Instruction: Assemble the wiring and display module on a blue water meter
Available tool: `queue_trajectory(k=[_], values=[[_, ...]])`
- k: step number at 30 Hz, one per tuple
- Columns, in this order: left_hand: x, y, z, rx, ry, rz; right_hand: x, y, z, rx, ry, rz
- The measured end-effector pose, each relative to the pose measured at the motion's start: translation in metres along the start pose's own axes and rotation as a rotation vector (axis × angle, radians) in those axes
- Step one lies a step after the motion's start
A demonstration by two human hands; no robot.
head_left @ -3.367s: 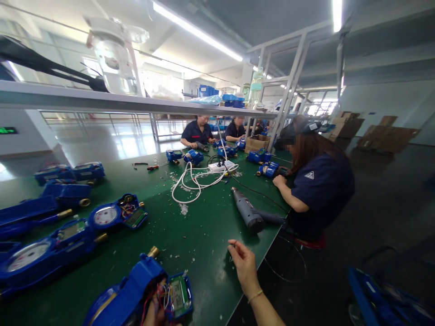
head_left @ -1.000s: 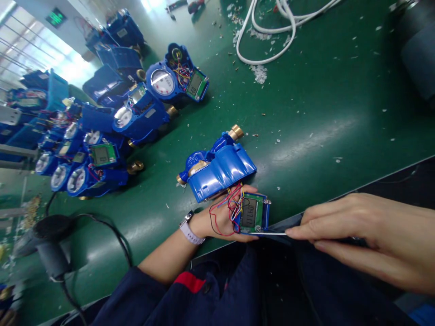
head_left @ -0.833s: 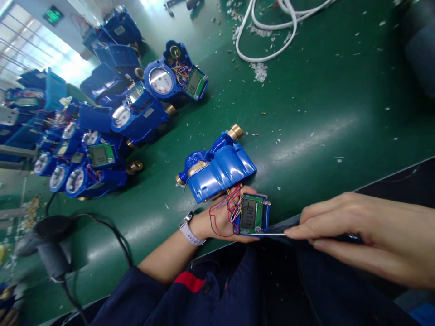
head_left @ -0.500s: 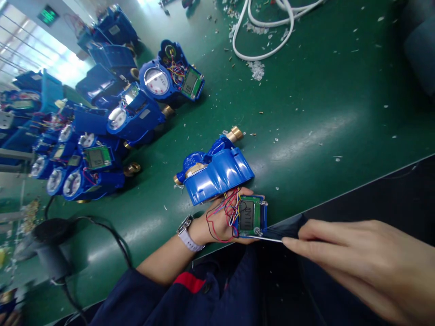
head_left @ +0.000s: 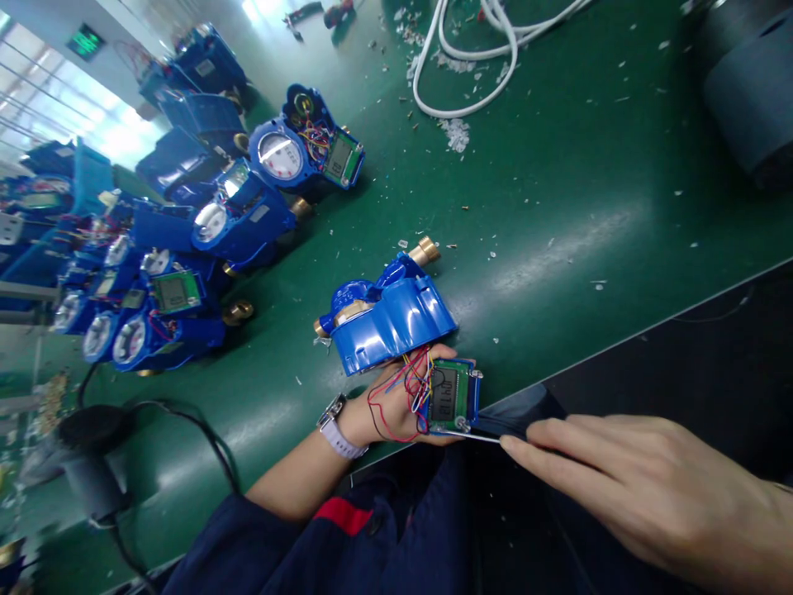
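Note:
A blue water meter (head_left: 387,316) with a brass end lies on the green table (head_left: 557,207) near its front edge. My left hand (head_left: 390,406) grips the meter's green display board (head_left: 448,396), which hangs from the housing by red, yellow and blue wires (head_left: 412,380). My right hand (head_left: 644,496) is closed on a thin metal tool (head_left: 474,435), its tip touching the lower corner of the board. A watch sits on my left wrist.
Several more blue meters (head_left: 186,231) are crowded at the left of the table. A white cable (head_left: 471,49) loops at the top. A grey power tool (head_left: 749,107) lies at top right, a dark corded tool (head_left: 87,446) at lower left. White debris litters the surface.
The view dropped from the room to the table. In the last second my right hand with the tool slid slightly lower and left, its tip staying at the board.

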State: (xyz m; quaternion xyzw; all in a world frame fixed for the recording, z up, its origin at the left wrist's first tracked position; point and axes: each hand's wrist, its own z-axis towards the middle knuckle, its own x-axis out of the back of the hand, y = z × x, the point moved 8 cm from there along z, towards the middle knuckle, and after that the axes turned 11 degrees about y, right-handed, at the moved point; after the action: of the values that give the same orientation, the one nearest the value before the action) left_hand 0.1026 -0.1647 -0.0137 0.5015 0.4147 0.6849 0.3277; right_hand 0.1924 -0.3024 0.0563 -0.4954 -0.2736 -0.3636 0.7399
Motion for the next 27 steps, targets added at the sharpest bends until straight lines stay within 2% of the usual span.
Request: queue_trajectory(k=[1,2,5,7,11,16,20,27], values=[[0.0,0.0,0.0,-0.002,-0.005,0.0,-0.001,-0.005,-0.001,0.04,0.007,-0.011],[0.0,0.001,0.0,-0.005,-0.011,-0.001,-0.003,-0.006,-0.003,0.01,0.009,0.012],[0.002,0.004,0.003,-0.017,-0.027,0.006,-0.011,0.004,-0.012,-0.297,0.009,0.147],[0.003,0.007,0.005,-0.024,-0.035,0.016,-0.014,0.005,-0.014,-0.404,-0.007,0.204],[0.002,0.009,0.007,-0.034,-0.058,0.041,-0.02,0.003,0.0,-0.341,-0.179,0.247],[-0.001,0.008,0.004,-0.038,-0.074,0.085,-0.035,0.002,0.018,-0.125,-0.384,0.126],[-0.002,0.007,0.001,-0.066,-0.076,0.104,-0.046,-0.004,0.013,-0.069,-0.343,0.017],[-0.002,0.01,0.002,-0.092,-0.039,0.088,-0.053,-0.015,-0.01,-0.216,-0.232,0.001]])
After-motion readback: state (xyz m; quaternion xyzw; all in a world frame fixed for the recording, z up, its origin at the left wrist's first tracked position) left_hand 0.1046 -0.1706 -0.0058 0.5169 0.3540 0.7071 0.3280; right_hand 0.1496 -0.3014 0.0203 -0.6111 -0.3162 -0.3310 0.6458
